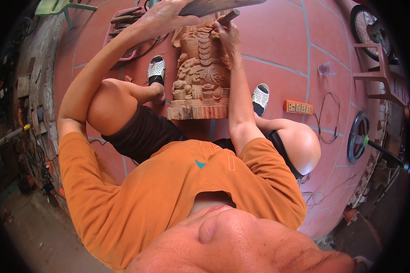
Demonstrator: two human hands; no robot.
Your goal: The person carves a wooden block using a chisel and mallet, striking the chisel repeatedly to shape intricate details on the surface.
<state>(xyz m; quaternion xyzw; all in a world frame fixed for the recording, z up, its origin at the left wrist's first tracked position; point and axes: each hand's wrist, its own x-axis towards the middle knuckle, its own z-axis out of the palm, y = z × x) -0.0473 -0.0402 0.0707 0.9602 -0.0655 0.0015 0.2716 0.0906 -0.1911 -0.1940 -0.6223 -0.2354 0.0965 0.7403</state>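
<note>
A reddish-brown wood carving point(202, 77) stretches away from me between my feet, its surface cut in deep relief with a string of disc shapes down the middle. My right hand point(230, 36) is closed round a chisel point(229, 17); the wooden handle sticks up above the fist and the thin blade points at the carving's upper part. My left hand point(166, 16) grips a greyish wooden mallet point(218, 6), raised over the far end of the carving, close to the chisel's handle. The top of the picture cuts off part of the mallet and hides the carving's far end.
Left of the carving, a pink basket point(108, 34) holds several wooden-handled tools. To the right are an orange power strip point(298, 107) with its cable, a clear plastic cup point(326, 69), a brown plastic chair point(373, 68) and a black wheel point(358, 136). Wood chips lie on the red tiles.
</note>
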